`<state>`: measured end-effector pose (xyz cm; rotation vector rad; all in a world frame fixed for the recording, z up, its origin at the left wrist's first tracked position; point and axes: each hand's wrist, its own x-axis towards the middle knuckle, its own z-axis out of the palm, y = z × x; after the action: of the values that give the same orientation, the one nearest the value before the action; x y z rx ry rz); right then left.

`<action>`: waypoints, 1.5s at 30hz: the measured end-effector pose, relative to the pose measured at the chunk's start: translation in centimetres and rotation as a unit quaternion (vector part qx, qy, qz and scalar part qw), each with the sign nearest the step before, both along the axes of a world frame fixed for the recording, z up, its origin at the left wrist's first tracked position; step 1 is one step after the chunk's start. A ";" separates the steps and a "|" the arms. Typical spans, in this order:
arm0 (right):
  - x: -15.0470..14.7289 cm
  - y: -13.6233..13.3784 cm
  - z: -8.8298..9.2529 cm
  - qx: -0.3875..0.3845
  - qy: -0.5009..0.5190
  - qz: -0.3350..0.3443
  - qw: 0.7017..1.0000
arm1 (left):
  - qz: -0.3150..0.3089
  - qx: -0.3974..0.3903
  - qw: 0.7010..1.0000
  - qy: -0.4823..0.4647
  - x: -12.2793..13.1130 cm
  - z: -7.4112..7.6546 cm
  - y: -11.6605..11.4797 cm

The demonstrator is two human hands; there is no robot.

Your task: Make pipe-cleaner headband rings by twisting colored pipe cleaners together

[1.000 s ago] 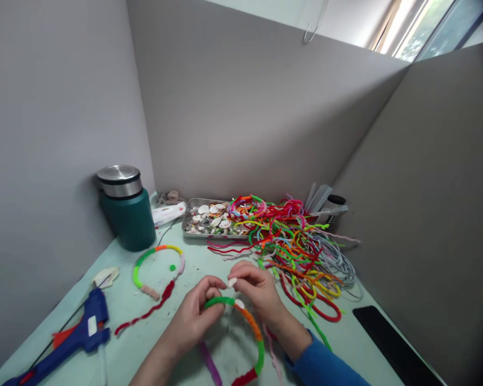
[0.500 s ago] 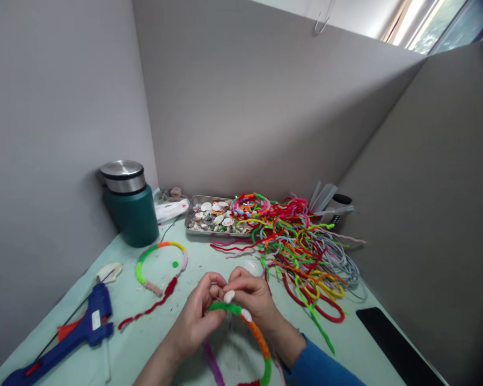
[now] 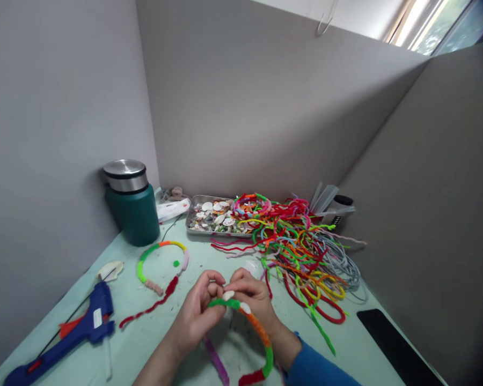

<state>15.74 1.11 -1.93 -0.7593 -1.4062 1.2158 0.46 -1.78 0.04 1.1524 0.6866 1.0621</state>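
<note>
Where the left hand [image 3: 195,311] closes: lower centre, thumb and fingers bent narrow on the green stretch of a fuzzy ring [image 3: 258,327], so part of it is covered from where I stand.
Right hand [image 3: 262,304]: just right of the left, fingers drawn together, tips on a white shell [image 3: 228,295]; its thumb is mostly out of my sight. A blue sleeve [image 3: 317,367] runs off the bottom edge.
Stem heap: right of centre, a tangle of coloured fuzzy stems [image 3: 290,236], with grey cords [image 3: 348,268] along its right side.
Glue gun: a blue glue gun [image 3: 89,321] lies lower left, nozzle pointing up the frame.
Bottle: a green bottle [image 3: 137,214] with a steel lid stands left of centre.
Black strip: flat at lower right, a black strip [image 3: 394,348] running toward the bottom edge.
Tray: behind the hands, mid-frame, a metal tray [image 3: 221,234] of shells, its right end covered by the heap.
Held ring: bottom centre, green, orange, green and dark red in turn, with a purple end at its left.
Second ring: left of the hands, an open ring [image 3: 144,257] trailing a dark red tail [image 3: 153,308].
Shell: at the top of the held ring; whether it touches, I can't tell.
Green dot: a tiny green dot [image 3: 176,263] inside the second ring's curve.
</note>
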 end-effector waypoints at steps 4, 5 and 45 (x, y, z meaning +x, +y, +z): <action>0.2 0.0 -0.4 0.022 -0.005 -0.002 1.000 | 0.012 0.006 1.000 0.009 0.0 -0.2 0.0; 0.2 0.1 -0.6 0.023 -0.006 -0.002 1.000 | 0.019 0.010 1.000 0.013 0.0 -0.2 0.0; 0.9 0.8 0.2 -0.119 -0.089 -0.037 0.988 | 0.179 -0.094 0.977 0.068 0.2 -0.9 1.6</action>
<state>16.64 1.92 -1.69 -1.0994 -1.3767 1.2968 0.63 -0.13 -0.90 0.9637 1.1106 1.1953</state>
